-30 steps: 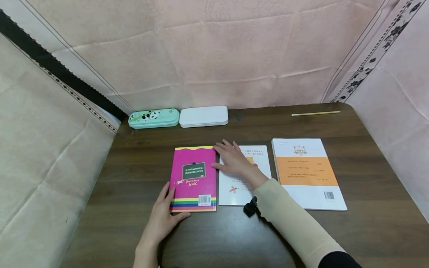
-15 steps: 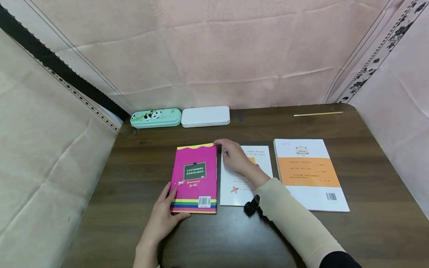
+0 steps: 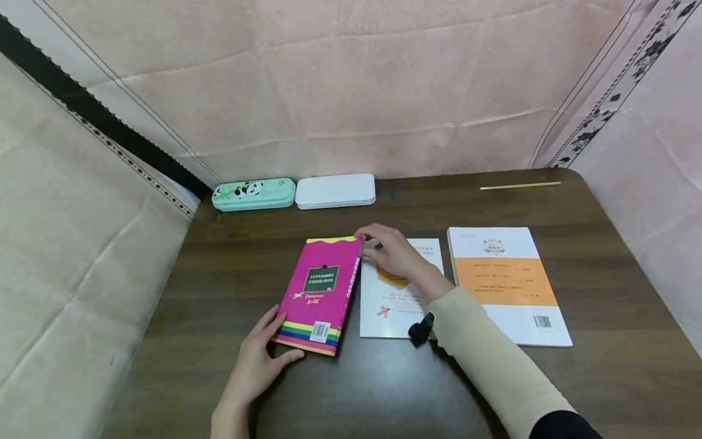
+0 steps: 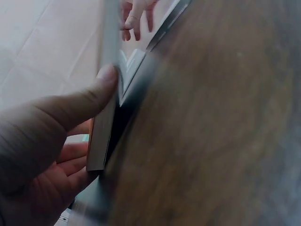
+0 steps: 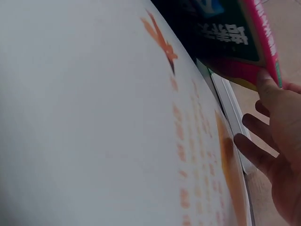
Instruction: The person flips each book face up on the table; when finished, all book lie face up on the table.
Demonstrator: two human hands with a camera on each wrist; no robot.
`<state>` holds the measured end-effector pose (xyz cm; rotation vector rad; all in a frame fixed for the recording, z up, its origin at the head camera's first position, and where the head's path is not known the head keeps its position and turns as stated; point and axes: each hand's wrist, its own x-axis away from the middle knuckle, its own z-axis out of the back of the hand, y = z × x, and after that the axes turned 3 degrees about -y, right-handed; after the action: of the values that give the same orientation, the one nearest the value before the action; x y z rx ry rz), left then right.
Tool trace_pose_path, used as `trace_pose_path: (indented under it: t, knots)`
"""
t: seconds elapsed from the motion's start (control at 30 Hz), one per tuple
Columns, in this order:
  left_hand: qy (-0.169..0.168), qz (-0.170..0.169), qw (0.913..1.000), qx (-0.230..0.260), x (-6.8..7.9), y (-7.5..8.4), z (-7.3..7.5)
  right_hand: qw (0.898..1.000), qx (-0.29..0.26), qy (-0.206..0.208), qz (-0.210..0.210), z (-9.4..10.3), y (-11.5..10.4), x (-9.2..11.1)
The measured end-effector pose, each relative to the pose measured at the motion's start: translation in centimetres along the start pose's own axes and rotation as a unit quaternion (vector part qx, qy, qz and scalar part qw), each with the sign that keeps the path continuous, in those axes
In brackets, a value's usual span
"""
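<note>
A pink book [image 3: 315, 292] is tilted in the head view, its right edge raised off the table so the spine shows. My right hand [image 3: 392, 250] pinches its top right corner; in the right wrist view the thumb and index finger [image 5: 265, 87] meet there while the other fingers spread free. My left hand [image 3: 255, 363] holds the lower left corner, its thumb [image 4: 96, 94] along the near edge and its fingers on the left side in the left wrist view. Partly beneath my right hand lies a white book [image 3: 392, 314] with an orange shape and a small bird.
A white and orange book [image 3: 501, 280] lies to the right. At the back stand a green panda pencil case [image 3: 253, 195] and a white case [image 3: 336, 191]. A thin stick [image 3: 520, 186] lies at the back right. Pale cloth [image 3: 351, 91] hangs behind the table.
My right hand has curled onto the pink book's top right corner and raised that side. The book has turned and shifted a little to the right, showing its spine. My left hand stays at its corner.
</note>
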<state>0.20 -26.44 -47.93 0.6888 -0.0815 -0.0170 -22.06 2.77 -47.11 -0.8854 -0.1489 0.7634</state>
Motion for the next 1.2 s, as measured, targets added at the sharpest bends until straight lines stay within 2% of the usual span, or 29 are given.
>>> trace_pose_path:
  t: [0.17,0.33,0.5,0.63,0.87,1.07,1.2]
  knots:
    - [0.025,-0.010,0.9996,0.004,-0.1,-0.1,-0.1,0.998,-0.067,-0.014,0.004,-0.2,-0.4,-0.2]
    - [0.092,-0.062,0.9938,0.006,0.2,-0.4,-0.1,0.991,-0.126,-0.017,0.031,-0.1,-1.2,-0.3]
    - [0.158,-0.103,0.9815,0.030,0.2,-0.5,0.3,0.987,-0.148,0.023,0.054,0.7,-2.7,-0.5]
    - [0.189,-0.105,0.9747,0.054,0.2,0.0,0.4,0.988,-0.121,0.072,0.056,1.2,-4.0,-0.5]
    - [0.191,-0.059,0.9767,0.080,0.2,0.9,0.6,0.989,-0.078,0.120,0.032,2.3,-6.4,-0.5]
    - [0.164,-0.057,0.9787,0.109,0.2,1.4,0.5,0.990,-0.007,0.139,0.028,3.3,-7.5,-0.3]
    - [0.137,-0.030,0.9761,0.166,0.2,1.9,0.2,0.991,-0.023,0.126,0.022,3.2,-7.4,-0.4]
